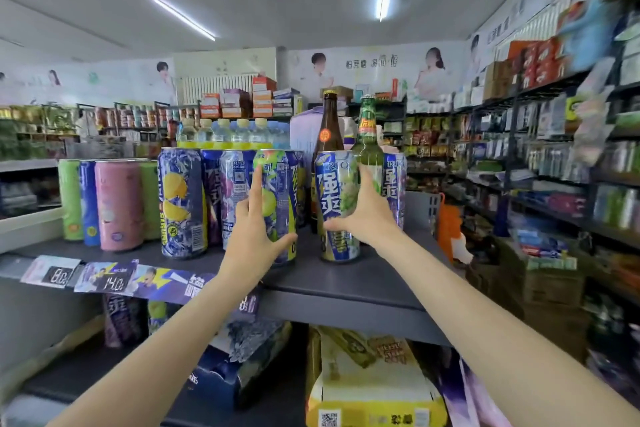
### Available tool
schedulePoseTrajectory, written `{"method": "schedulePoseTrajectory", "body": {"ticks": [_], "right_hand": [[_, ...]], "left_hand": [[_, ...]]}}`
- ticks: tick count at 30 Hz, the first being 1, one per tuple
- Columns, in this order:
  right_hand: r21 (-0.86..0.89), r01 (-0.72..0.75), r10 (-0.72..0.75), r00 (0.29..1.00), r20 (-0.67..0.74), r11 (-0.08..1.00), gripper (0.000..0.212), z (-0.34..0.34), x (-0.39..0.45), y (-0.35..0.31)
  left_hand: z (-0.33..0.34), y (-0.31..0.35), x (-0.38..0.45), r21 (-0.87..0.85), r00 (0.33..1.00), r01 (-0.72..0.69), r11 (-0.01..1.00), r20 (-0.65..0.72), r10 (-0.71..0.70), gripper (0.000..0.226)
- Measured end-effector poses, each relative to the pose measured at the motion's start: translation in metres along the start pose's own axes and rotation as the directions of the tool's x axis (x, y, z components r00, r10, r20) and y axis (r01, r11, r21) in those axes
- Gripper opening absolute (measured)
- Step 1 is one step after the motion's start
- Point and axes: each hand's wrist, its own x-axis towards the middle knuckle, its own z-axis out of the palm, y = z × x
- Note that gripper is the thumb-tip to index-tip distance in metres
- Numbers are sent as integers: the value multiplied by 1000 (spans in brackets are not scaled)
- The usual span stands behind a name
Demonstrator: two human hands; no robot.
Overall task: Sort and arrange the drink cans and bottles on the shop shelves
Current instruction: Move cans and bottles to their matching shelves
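Two bare forearms reach up from the bottom edge toward a dark shelf [346,284]. The left hand [254,229], near the middle of the view, grips a lime can [280,204]: the forefinger lies straight up its face and the thumb hooks round its lower side. The can stands upright on the shelf. Just to its right, at about 3 o'clock from it, the right hand [367,215] is wrapped round a grape can [337,204], fingers curled behind it and thumb across the front; this can also stands upright, its base on the shelf.

Behind the grape can, at 12 o'clock, stand a brown bottle [330,128] and a green bottle [369,135], the green one just beside the fingertips. To the left of the lime can, at 9 o'clock, a lemon can [181,204] stands upright, and farther left a pink can [119,204] with green and blue ones around it. Price tags [104,279] hang along the shelf's front edge at 8 o'clock. Below the shelf, at 6 o'clock, sits a yellow carton [374,388].
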Motion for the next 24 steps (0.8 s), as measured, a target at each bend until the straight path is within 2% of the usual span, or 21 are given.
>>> {"method": "schedulePoseTrajectory", "body": {"ticks": [5,10,16,18,20,21,22,24], "right_hand": [[32,6,-7,1000,11,999,115,16,5,-6],[99,21,-25,999,38,995,109,28,14,-5],[38,61,-64,995,70,997,87,24,17,2],[64,105,-99,991,-89,992,77,10,18,7],[58,168,-138,925,-354,984,65,-8,24,10],[19,165,-140,887,-440,986,67,-17,29,11],[-20,133,-126,872,-474,991,73,-23,34,14],[-51,45,-63,899,-434,998,87,-27,46,16]], "left_hand": [[15,-2,0,73,995,-26,997,-93,33,110],[17,0,0,117,993,-6,993,-113,19,104],[17,-3,1,86,991,-37,996,-128,47,105],[18,-4,0,67,990,-42,997,-129,50,106],[18,-6,0,55,990,-44,997,-135,51,106],[18,-5,0,49,990,-44,998,-135,50,106],[18,-5,0,45,990,-43,998,-134,48,105],[17,-4,-1,41,989,-40,998,-138,45,104]]}}
